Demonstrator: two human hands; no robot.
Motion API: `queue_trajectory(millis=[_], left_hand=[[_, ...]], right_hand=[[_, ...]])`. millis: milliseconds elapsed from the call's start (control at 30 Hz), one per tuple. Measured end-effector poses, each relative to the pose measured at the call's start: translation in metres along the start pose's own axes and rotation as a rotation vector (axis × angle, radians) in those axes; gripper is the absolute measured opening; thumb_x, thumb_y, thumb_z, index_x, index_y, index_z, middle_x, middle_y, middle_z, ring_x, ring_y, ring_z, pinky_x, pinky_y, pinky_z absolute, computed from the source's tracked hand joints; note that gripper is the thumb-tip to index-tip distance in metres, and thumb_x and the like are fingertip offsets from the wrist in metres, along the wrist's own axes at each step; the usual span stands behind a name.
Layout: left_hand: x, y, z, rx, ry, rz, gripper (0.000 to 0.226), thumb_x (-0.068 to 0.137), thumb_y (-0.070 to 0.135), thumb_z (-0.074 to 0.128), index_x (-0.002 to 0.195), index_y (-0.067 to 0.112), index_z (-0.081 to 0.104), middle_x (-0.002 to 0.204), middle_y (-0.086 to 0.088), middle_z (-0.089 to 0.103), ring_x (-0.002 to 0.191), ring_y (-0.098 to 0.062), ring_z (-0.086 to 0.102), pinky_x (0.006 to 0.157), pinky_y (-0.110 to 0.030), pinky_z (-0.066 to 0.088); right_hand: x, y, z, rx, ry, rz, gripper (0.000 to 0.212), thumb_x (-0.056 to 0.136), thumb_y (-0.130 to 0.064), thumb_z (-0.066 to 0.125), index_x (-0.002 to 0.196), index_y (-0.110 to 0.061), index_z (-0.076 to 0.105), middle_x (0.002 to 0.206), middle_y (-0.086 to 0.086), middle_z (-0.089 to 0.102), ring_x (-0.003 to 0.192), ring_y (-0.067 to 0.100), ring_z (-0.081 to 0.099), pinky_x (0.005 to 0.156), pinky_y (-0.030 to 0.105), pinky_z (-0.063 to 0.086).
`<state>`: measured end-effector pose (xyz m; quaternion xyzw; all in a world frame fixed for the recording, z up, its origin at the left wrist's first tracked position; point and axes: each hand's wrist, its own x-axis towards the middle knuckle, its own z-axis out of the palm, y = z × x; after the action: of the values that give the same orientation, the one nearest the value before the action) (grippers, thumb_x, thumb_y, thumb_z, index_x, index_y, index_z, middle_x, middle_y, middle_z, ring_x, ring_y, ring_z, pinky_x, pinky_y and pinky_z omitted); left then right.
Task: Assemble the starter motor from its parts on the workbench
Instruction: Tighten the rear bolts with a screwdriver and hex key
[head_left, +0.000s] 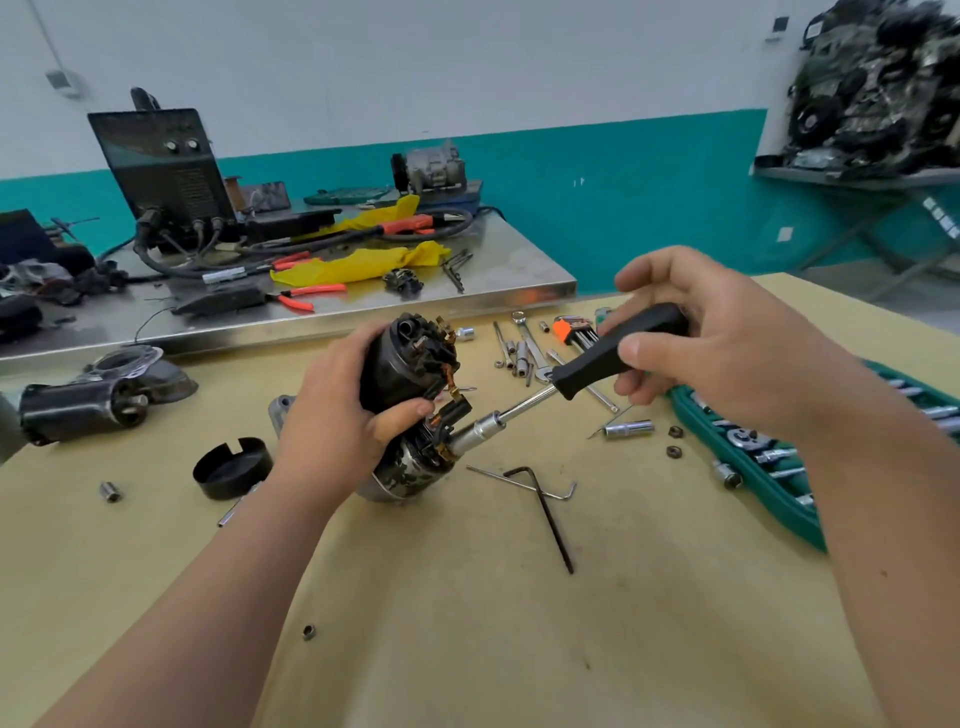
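Two hex keys near motor and driver, black cap, socket tray

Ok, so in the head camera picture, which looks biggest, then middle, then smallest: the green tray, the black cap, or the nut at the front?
1. tray, biggest, though part of it is hidden by the arm.
2. cap.
3. nut, smallest, even though it lies nearest the camera.

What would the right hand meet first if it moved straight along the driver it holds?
Probably the starter motor in the left hand; the socket on the driver seems to touch its brush end.
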<state>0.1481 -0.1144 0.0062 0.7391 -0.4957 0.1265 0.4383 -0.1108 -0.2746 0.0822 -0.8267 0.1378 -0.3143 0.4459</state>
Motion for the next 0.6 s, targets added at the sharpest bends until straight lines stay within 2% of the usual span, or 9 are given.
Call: queue_trajectory(millis=[67, 133, 200, 300, 367, 433, 500, 567, 600], left_hand=[[0.000, -0.001, 0.001, 0.001, 0.011, 0.004, 0.070, 0.064, 0.053, 0.067, 0.127, 0.049, 0.037, 0.114, 0.019, 0.046, 0.106, -0.001, 0.039, 0.089, -0.032, 0.035], [0.001, -0.002, 0.000, -0.003, 0.002, 0.001, 0.071, 0.064, 0.055, 0.067, 0.128, 0.050, 0.037, 0.116, 0.019, 0.047, 0.109, -0.004, 0.041, 0.091, -0.033, 0.036], [0.001, -0.002, 0.000, -0.004, -0.007, 0.001, 0.072, 0.061, 0.060, 0.063, 0.127, 0.052, 0.034, 0.117, 0.019, 0.047, 0.111, -0.005, 0.042, 0.092, -0.034, 0.037], [0.002, -0.002, 0.000, -0.002, -0.008, 0.005, 0.071, 0.060, 0.064, 0.061, 0.125, 0.054, 0.033, 0.116, 0.021, 0.046, 0.109, -0.004, 0.042, 0.091, -0.033, 0.038], [0.002, -0.002, 0.000, -0.002, -0.010, 0.006, 0.072, 0.060, 0.065, 0.061, 0.125, 0.055, 0.032, 0.115, 0.021, 0.046, 0.109, -0.004, 0.042, 0.090, -0.032, 0.037], [0.002, -0.004, 0.000, 0.004, -0.012, 0.007, 0.073, 0.061, 0.064, 0.062, 0.127, 0.052, 0.034, 0.116, 0.020, 0.046, 0.110, -0.005, 0.042, 0.090, -0.033, 0.037], [0.002, -0.005, 0.000, 0.006, -0.014, 0.017, 0.074, 0.065, 0.057, 0.070, 0.131, 0.048, 0.038, 0.118, 0.018, 0.047, 0.113, -0.011, 0.045, 0.092, -0.035, 0.038], [0.002, -0.005, -0.001, 0.011, -0.015, 0.028, 0.074, 0.069, 0.046, 0.078, 0.133, 0.045, 0.040, 0.120, 0.015, 0.048, 0.116, -0.016, 0.047, 0.094, -0.037, 0.039], [0.003, -0.006, -0.001, 0.018, -0.014, 0.028, 0.075, 0.070, 0.042, 0.080, 0.133, 0.043, 0.041, 0.120, 0.015, 0.048, 0.116, -0.016, 0.047, 0.094, -0.036, 0.039]], right_hand=[[0.003, 0.003, 0.006, -0.279, 0.174, -0.086, 0.005, 0.092, -0.032, 0.057, 0.088, -0.034, 0.056, 0.068, -0.010, 0.066, 0.058, 0.015, 0.067, 0.052, 0.030, 0.052], [0.006, 0.001, 0.016, -0.452, 0.313, -0.123, 0.021, 0.091, -0.047, 0.050, 0.076, -0.034, 0.055, 0.063, -0.023, 0.059, 0.060, 0.014, 0.065, 0.052, 0.030, 0.042], [0.007, 0.004, 0.015, -0.297, 0.242, -0.102, 0.016, 0.083, -0.053, 0.053, 0.084, -0.037, 0.054, 0.075, -0.028, 0.060, 0.061, 0.012, 0.065, 0.052, 0.028, 0.047], [0.002, 0.005, -0.002, 0.071, -0.024, -0.003, 0.031, 0.076, -0.026, 0.064, 0.102, -0.038, 0.052, 0.098, -0.014, 0.066, 0.063, 0.017, 0.067, 0.057, 0.032, 0.057], [0.001, 0.007, -0.001, 0.010, 0.015, -0.010, 0.025, 0.085, -0.019, 0.064, 0.098, -0.038, 0.055, 0.085, -0.005, 0.071, 0.063, 0.020, 0.069, 0.061, 0.047, 0.059], [0.003, 0.008, 0.009, -0.238, 0.209, -0.090, 0.006, 0.089, -0.038, 0.058, 0.085, -0.034, 0.058, 0.067, -0.015, 0.066, 0.056, 0.006, 0.064, 0.052, 0.038, 0.055], [0.005, 0.007, 0.018, -0.449, 0.318, -0.129, 0.026, 0.084, -0.057, 0.049, 0.080, -0.033, 0.056, 0.069, -0.026, 0.059, 0.057, -0.002, 0.058, 0.048, 0.026, 0.043], [0.004, 0.005, 0.015, -0.294, 0.216, -0.113, 0.021, 0.080, -0.056, 0.053, 0.092, -0.039, 0.055, 0.080, -0.029, 0.061, 0.066, 0.001, 0.064, 0.054, 0.028, 0.052], [0.003, 0.001, 0.011, -0.142, 0.129, -0.071, 0.016, 0.083, -0.043, 0.059, 0.099, -0.040, 0.055, 0.087, -0.026, 0.065, 0.071, 0.007, 0.068, 0.059, 0.035, 0.057]])
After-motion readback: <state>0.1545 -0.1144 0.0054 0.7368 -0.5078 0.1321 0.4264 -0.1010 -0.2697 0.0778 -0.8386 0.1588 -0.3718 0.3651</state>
